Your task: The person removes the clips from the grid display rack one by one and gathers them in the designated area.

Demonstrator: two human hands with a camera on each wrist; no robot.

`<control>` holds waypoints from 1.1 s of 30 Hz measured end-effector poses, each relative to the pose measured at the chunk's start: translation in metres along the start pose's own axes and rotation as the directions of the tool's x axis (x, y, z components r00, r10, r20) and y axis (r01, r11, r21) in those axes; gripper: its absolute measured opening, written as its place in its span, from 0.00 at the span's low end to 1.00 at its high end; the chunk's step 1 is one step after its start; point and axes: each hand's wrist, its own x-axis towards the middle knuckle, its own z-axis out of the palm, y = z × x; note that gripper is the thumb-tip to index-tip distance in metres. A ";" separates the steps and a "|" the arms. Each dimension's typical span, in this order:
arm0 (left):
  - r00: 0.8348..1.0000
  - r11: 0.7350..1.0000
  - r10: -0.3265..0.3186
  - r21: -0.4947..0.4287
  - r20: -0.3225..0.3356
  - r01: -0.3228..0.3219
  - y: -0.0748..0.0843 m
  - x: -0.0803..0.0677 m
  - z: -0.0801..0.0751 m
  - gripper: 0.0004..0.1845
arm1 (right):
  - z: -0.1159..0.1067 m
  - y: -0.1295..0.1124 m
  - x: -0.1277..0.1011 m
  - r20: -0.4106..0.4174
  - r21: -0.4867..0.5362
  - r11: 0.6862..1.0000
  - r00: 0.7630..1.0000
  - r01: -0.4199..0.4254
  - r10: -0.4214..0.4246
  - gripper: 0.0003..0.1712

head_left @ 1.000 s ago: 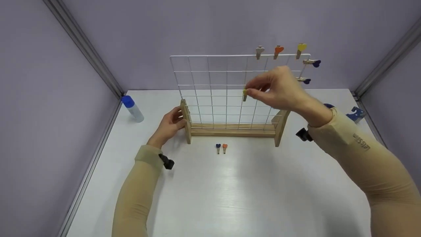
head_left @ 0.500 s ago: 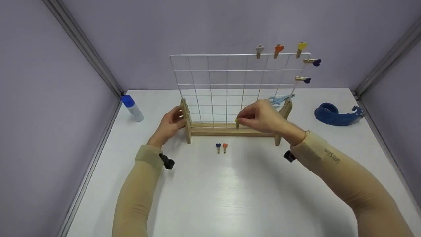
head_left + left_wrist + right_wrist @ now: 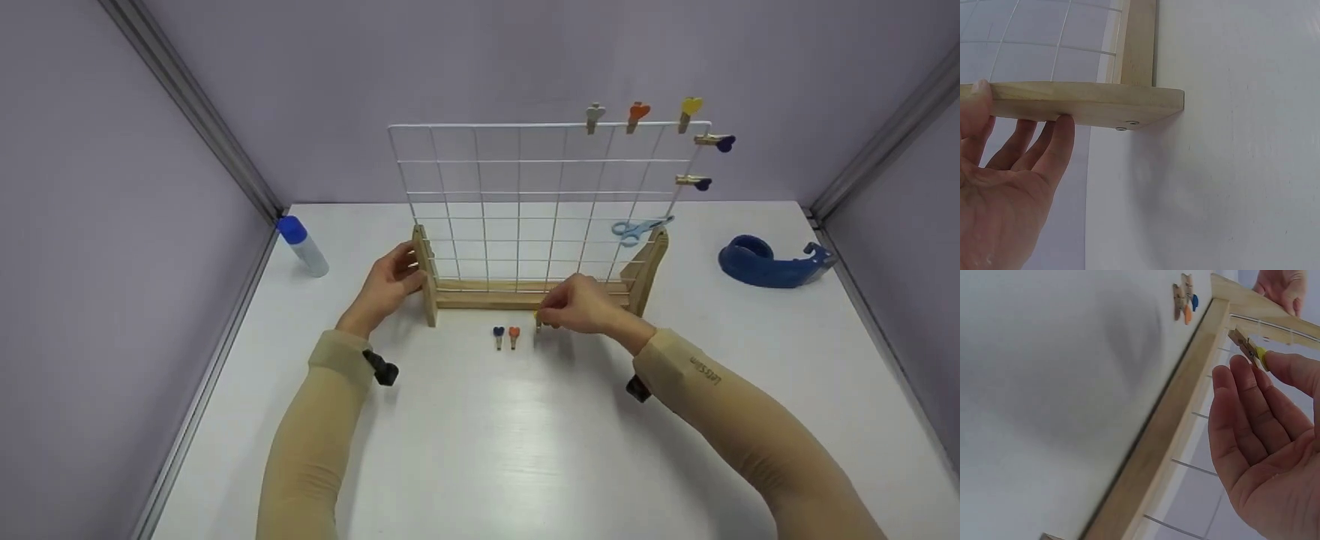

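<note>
A white wire grid (image 3: pixel 517 202) stands in a wooden base (image 3: pixel 525 298) on the white table. My left hand (image 3: pixel 386 285) grips the base's left upright (image 3: pixel 1084 104), thumb on one side and fingers on the other. My right hand (image 3: pixel 574 307) pinches a small wooden clothespin with a yellow heart (image 3: pixel 1252 351) just above the table in front of the base, right of a blue clothespin (image 3: pixel 498 335) and an orange clothespin (image 3: pixel 514 334) that lie there. Several heart clothespins (image 3: pixel 637 114) are clipped to the grid's top right corner and right edge.
A blue-capped glue stick (image 3: pixel 302 246) lies at the back left. A blue tape dispenser (image 3: pixel 772 261) sits at the right. Light blue scissors (image 3: pixel 636 228) lie behind the grid near its right post. Grey walls close in the table on three sides.
My right hand has come down from the grid's upper part to the table in front of the base, carrying the yellow clothespin. The left hand has stayed on the left upright.
</note>
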 end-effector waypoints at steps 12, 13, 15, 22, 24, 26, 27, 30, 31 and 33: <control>1.000 1.000 0.004 -0.003 -0.006 -0.004 0.001 -0.002 -0.001 0.35 | 0.033 0.012 0.012 0.018 0.060 0.978 0.980 -0.198 0.198 0.10; 1.000 1.000 0.003 -0.002 -0.008 -0.003 0.001 -0.003 -0.001 0.35 | 0.034 0.013 0.013 0.022 0.074 0.973 0.976 -0.217 0.216 0.10; 1.000 1.000 0.002 -0.004 -0.009 -0.002 0.000 -0.003 -0.001 0.35 | 0.036 0.015 0.013 0.020 0.088 0.966 0.970 -0.241 0.241 0.11; 1.000 1.000 0.001 -0.003 0.002 -0.001 0.000 -0.002 -0.002 0.35 | 0.043 0.016 0.014 -0.004 0.066 0.963 0.965 -0.263 0.263 0.12; 1.000 1.000 0.000 0.000 0.000 0.000 0.000 -0.002 -0.002 0.35 | 0.045 0.015 0.014 -0.012 0.048 0.965 0.966 -0.256 0.257 0.12; 1.000 1.000 0.001 0.003 -0.001 -0.001 -0.001 -0.001 -0.002 0.35 | 0.046 0.015 0.013 -0.020 0.037 0.969 0.969 -0.245 0.246 0.11; 1.000 1.000 0.002 0.003 -0.002 -0.002 -0.001 -0.001 -0.002 0.35 | 0.047 0.015 0.013 -0.025 0.032 0.970 0.970 -0.242 0.243 0.11; 1.000 1.000 0.005 0.008 -0.003 -0.005 0.000 -0.001 -0.001 0.35 | 0.048 0.014 0.011 -0.035 0.022 0.971 0.971 -0.237 0.237 0.10; 1.000 1.000 0.006 0.010 -0.004 -0.006 0.000 -0.001 -0.001 0.35 | 0.048 0.014 0.011 -0.038 0.023 0.971 0.970 -0.238 0.238 0.10; 1.000 1.000 0.007 0.011 -0.008 -0.007 0.000 -0.001 -0.001 0.35 | 0.049 0.014 0.010 -0.045 0.018 0.971 0.970 -0.237 0.238 0.09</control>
